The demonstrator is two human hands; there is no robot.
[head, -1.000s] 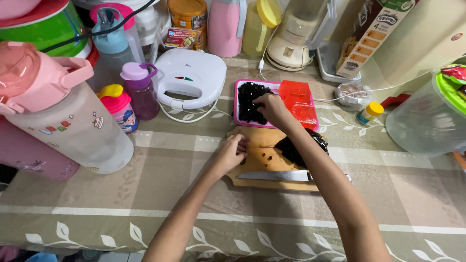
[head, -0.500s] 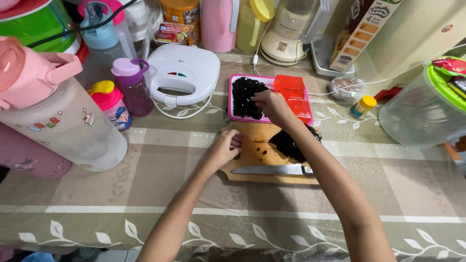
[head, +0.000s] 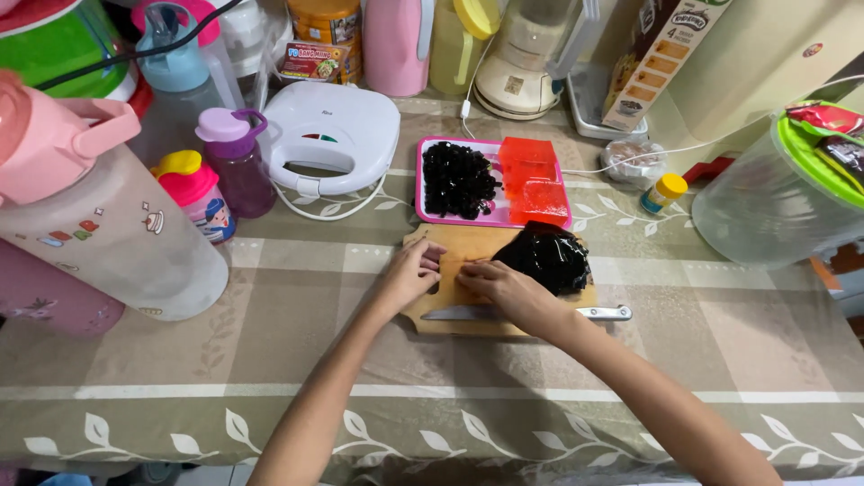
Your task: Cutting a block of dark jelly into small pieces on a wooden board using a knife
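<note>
My right hand has come back from the pink tray, where it was reaching into the dark jelly pieces half a second ago, and now rests on the wooden cutting board near the middle of the bench. Its grip is narrow, fingers curled down against the board just left of the black jelly mound, and I cannot tell whether anything is pinched under them. My left hand is where it was, at the board's left edge, fingers bent over the wood, its grip loose and holding only the board. The two hands now sit close together, fingertips nearly meeting. The knife lies flat along the board's near edge, its handle sticking out to the right, partly under my right wrist, untouched by either grip. The tray stands just behind the board, with the dark pieces on its left half and orange-red jelly blocks on its right. The white sandwich maker sits to the tray's left, toward the bench's far edge.
</note>
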